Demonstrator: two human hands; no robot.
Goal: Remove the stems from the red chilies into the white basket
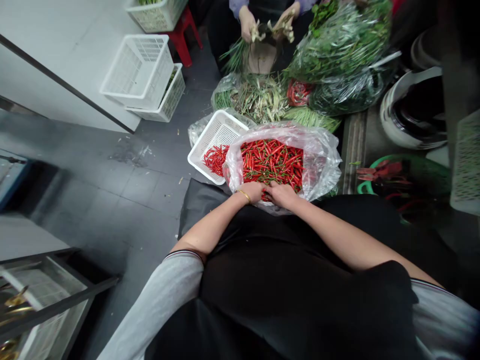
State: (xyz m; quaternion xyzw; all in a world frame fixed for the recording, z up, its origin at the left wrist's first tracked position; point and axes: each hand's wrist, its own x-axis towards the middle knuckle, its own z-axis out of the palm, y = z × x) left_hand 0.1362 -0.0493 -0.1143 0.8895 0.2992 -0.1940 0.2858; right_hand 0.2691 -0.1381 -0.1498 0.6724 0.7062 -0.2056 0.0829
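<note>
A clear plastic bag (321,150) full of small red chili peppers (273,157) with green stems lies spread wide in front of my lap. My left hand (253,191), with a gold bangle at the wrist, and my right hand (284,194) meet at the bag's near edge. Their fingers are closed in a pinch around red chili (266,196), mostly covered by the fingertips. Left of the bag, a white perforated basket (221,125) contains a smaller pile of red chilies (216,160), and the bag's edge overlaps it.
Opposite me, a co-worker's hands (247,24) hold green onions. Between us lie a heap of greens (262,97) and bagged leafy vegetables (341,47). White crates (144,65) and a red stool (187,35) stand left; a white bucket (390,112) and a green basket (369,187) stand right.
</note>
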